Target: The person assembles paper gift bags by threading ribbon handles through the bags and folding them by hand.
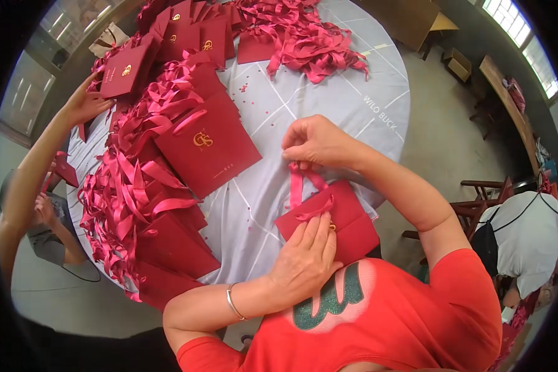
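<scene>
Near the close edge of the round surface (pixel 347 118), right in front of your red shirt (pixel 403 310), is a small red bag (pixel 356 232). Your right grip (pixel 322 146) is up above it, at its far side. The thumb and finger are pinched together on a pink ribbon (pixel 296 186), which hangs down to the bag. Your left grip (pixel 304 263) is not clenched. It lies flat, with its fingers straight on the front of the bag, next to a bit of gold. Another piece of ribbon is by those fingertips. You have a shiny bracelet (pixel 232 302) on your left wrist.

To the left, a big bunch of red bags (pixel 211 146) leans in rows, with lots of pink ribbons on top. Some have gold letters. At the far side is a messy heap of ribbons (pixel 310 46). Tiny red bits (pixel 244 90) dot the gray cloth. On the far left, another person's hand (pixel 84 105) touches a red bag with gold letters (pixel 124 71).
</scene>
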Demonstrator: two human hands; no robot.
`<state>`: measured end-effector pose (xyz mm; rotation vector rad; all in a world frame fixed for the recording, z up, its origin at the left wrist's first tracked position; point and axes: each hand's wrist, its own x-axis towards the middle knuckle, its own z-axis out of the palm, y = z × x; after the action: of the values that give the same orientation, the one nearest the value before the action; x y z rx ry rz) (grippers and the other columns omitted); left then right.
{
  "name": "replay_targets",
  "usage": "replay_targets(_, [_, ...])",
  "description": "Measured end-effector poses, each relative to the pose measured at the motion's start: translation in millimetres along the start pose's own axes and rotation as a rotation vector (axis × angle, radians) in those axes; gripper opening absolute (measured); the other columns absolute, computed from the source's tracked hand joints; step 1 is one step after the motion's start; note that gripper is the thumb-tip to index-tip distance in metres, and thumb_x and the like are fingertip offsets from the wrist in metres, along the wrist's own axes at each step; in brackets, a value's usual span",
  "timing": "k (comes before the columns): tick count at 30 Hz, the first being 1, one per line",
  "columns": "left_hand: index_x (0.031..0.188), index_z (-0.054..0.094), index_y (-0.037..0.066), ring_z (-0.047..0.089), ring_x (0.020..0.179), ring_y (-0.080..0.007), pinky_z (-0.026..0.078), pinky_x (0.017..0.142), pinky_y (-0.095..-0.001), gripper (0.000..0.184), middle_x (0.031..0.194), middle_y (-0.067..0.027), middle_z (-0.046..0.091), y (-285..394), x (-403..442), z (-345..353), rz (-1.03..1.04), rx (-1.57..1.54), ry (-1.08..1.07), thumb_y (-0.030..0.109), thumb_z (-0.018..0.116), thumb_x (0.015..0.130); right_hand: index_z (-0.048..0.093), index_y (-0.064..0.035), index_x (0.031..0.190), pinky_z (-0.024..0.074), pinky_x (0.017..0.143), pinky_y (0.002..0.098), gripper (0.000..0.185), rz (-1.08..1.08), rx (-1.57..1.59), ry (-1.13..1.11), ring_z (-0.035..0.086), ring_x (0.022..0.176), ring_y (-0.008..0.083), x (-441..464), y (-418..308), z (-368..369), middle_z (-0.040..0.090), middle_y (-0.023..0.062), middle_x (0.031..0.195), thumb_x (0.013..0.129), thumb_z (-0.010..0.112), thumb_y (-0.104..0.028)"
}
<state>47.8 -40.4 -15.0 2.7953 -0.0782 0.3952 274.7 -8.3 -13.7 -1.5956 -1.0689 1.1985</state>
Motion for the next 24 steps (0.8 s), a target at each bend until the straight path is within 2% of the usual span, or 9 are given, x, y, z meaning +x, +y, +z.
replay_targets(1, [0.114,0.057,-0.013,0.052,0.121,-0.0435,0.041,0.104,-0.0473,0.066,0.131,-0.0348,0.051,-2.6,1.0,2.1,-0.003,-0.021,-0.030,0.029,0.079,0.068,0.064,0.0026,0.093,0.0521,0.052,0.0239,0.013,0.005,-0.002,-0.003,0.065,0.061,0.0106,0.8,-4.4,0.9,0.067,0.0059,0.074,0.085,0.069,-0.006])
replay_targets(3, [0.115,0.056,-0.012,0.052,0.121,-0.0436,0.041,0.104,-0.0472,0.067,0.130,-0.0353,0.052,-5.7,2.7,1.7,0.022,-0.022,-0.049,0.030,0.079,0.068,0.065,0.0032,0.091,0.0508,0.054,0.0236,0.012,-0.101,-0.097,-0.102,0.064,0.063,0.0106,4.3,-12.6,3.8,0.067,0.0063,0.076,0.082,0.069,-0.004])
replay_targets(7, [0.116,0.057,-0.012,0.052,0.125,-0.0428,0.041,0.106,-0.0467,0.068,0.131,-0.0343,0.053,-5.7,0.8,5.7,0.030,0.033,-0.072,0.032,0.078,0.069,0.066,0.0034,0.089,0.0506,0.053,0.0242,0.012,-0.100,-0.250,-0.011,0.063,0.062,0.0109,17.5,-13.6,2.1,0.067,0.0060,0.076,0.078,0.069,-0.001])
replay_targets(9, [0.116,0.057,-0.012,0.053,0.124,-0.0428,0.042,0.106,-0.0465,0.067,0.131,-0.0342,0.053,-8.3,-0.7,7.0,0.047,0.035,-0.057,0.032,0.078,0.069,0.066,0.0035,0.089,0.0501,0.052,0.0245,0.015,-0.087,-0.045,0.120,0.062,0.061,0.0107,32.1,3.7,-4.8,0.066,0.0055,0.075,0.075,0.070,0.001])
replay_targets(10, [0.115,0.057,-0.012,0.054,0.124,-0.0427,0.043,0.105,-0.0463,0.067,0.131,-0.0342,0.053,-9.0,-1.5,7.8,0.064,0.045,-0.051,0.032,0.077,0.069,0.065,0.0036,0.089,0.0501,0.052,0.0243,0.016,-0.108,-0.053,0.147,0.061,0.058,0.0104,35.4,8.3,-2.4,0.065,0.0054,0.074,0.074,0.071,0.002])
replay_targets(14, [0.115,0.057,-0.012,0.056,0.122,-0.0422,0.044,0.104,-0.0462,0.066,0.130,-0.0340,0.054,-10.7,-1.8,8.3,0.085,0.064,-0.035,0.032,0.077,0.070,0.064,0.0036,0.089,0.0494,0.050,0.0240,0.017,-0.082,-0.006,0.120,0.061,0.057,0.0101,37.3,11.7,-4.1,0.065,0.0060,0.074,0.074,0.071,0.003])
replay_targets(20, [0.114,0.058,-0.011,0.056,0.122,-0.0415,0.046,0.103,-0.0458,0.065,0.129,-0.0336,0.055,-10.6,-1.8,8.6,0.077,0.063,-0.028,0.033,0.077,0.070,0.063,0.0017,0.090,0.0482,0.048,0.0236,0.021,-0.008,-0.063,0.077,0.060,0.055,0.0105,34.6,0.7,-9.6,0.065,0.0066,0.074,0.074,0.076,-0.002])
replay_targets(22, [0.113,0.058,-0.010,0.056,0.122,-0.0408,0.046,0.103,-0.0451,0.064,0.129,-0.0331,0.055,-10.9,-2.2,8.0,0.072,0.043,-0.026,0.033,0.077,0.070,0.064,0.0008,0.092,0.0485,0.050,0.0233,0.023,0.033,-0.083,0.035,0.062,0.058,0.0106,30.5,-6.2,-10.7,0.066,0.0059,0.075,0.078,0.078,-0.009])
replay_targets(24, [0.113,0.059,-0.010,0.056,0.122,-0.0405,0.047,0.102,-0.0450,0.064,0.129,-0.0329,0.055,-11.2,-2.4,7.6,0.074,0.038,-0.023,0.034,0.077,0.070,0.065,0.0008,0.092,0.0489,0.052,0.0236,0.022,0.024,-0.058,0.123,0.062,0.060,0.0105,22.9,-16.5,-11.2,0.067,0.0050,0.076,0.080,0.078,-0.013])
